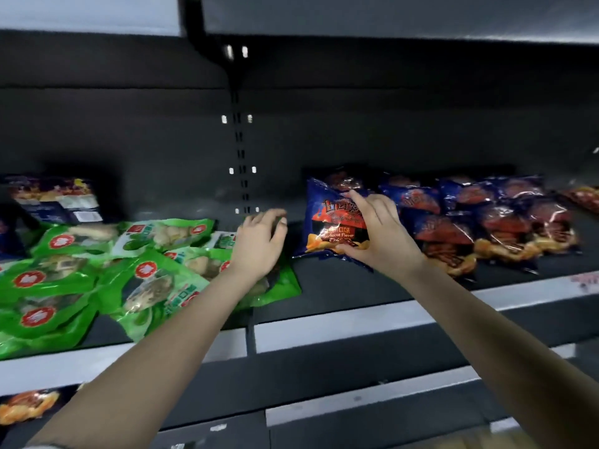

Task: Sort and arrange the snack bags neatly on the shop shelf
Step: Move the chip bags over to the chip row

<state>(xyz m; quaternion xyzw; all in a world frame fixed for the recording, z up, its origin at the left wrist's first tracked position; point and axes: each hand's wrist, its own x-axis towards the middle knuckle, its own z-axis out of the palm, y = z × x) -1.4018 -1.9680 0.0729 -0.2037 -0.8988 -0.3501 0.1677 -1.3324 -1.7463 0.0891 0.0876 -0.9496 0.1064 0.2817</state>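
Observation:
My right hand [377, 233] grips a blue and red barbecue chips bag [330, 218], thumb under its lower edge and fingers over its right side, holding it upright on the dark shelf [340, 286]. Behind it to the right lies a pile of matching blue chip bags [486, 218]. My left hand [261, 243] hovers with loosely curled fingers over the right edge of a heap of green snack bags [107, 273], holding nothing.
A dark purple bag [55, 199] leans at the back left. Red packs [583, 196] lie at the far right. An upright slotted post [241, 147] divides the shelf's back wall. An orange snack bag [27, 406] shows on the lower shelf at left.

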